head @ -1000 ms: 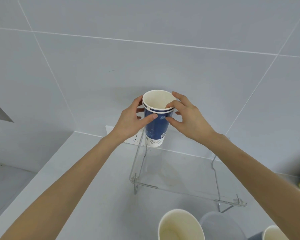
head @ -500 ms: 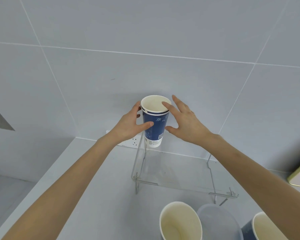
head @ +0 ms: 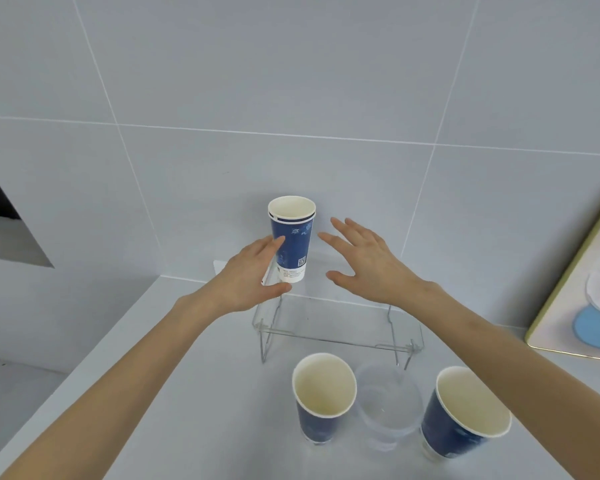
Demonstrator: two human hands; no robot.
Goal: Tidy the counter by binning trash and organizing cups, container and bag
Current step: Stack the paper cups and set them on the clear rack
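A stack of two nested blue paper cups stands upright on the back left corner of a clear acrylic shelf. My left hand hovers just left of the stack, fingers spread, holding nothing. My right hand is open to the right of the stack, apart from it. Near the front stand a blue paper cup, a clear plastic container and another blue paper cup, all upright and empty-looking.
The grey counter ends in an edge on the left. A tiled wall rises right behind the shelf, with a white socket low on it. A framed picture leans at the right.
Both hands have let go of the stacked cups and drawn back toward me. The stack now stands alone on the shelf. The view has tilted down, showing the front cups fully.
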